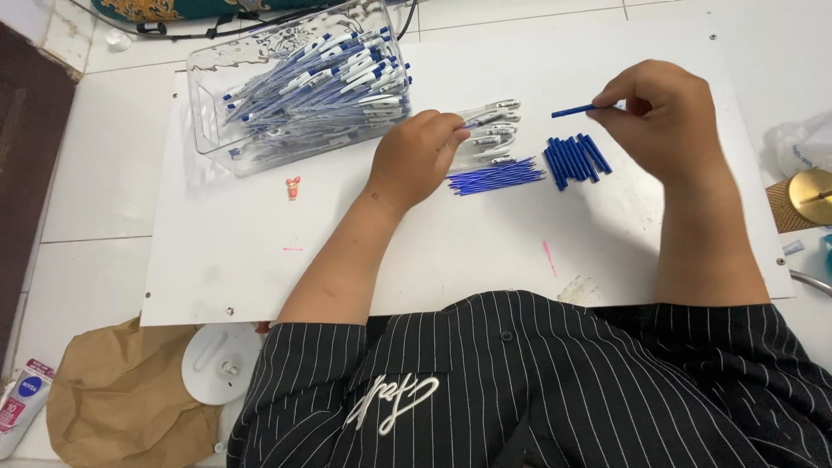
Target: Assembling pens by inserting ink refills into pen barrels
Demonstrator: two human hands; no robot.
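The desk (260, 251), a matt white board with scuffs and pink marks, carries a clear glossy plastic bin (217, 130) at upper left, full of smooth white-and-blue plastic pens (329, 78). Shiny blue plastic pen parts (575, 158) lie right of centre. At lower left lies crumpled matt brown paper (121, 399); a brass-coloured metal disc (813, 195) gleams at the right edge.

This looked like a home floor used for piecework, not a factory bench. A white board (217, 260) lay flat on pale floor tiles (87, 199) as the work surface. Beyond the left hand's fingers (446, 130) stood a clear plastic bin (208, 104) full of assembled pens. Household oddments lay at the near edge: a brown paper bag (113, 399) and a lotion tube (22, 403).
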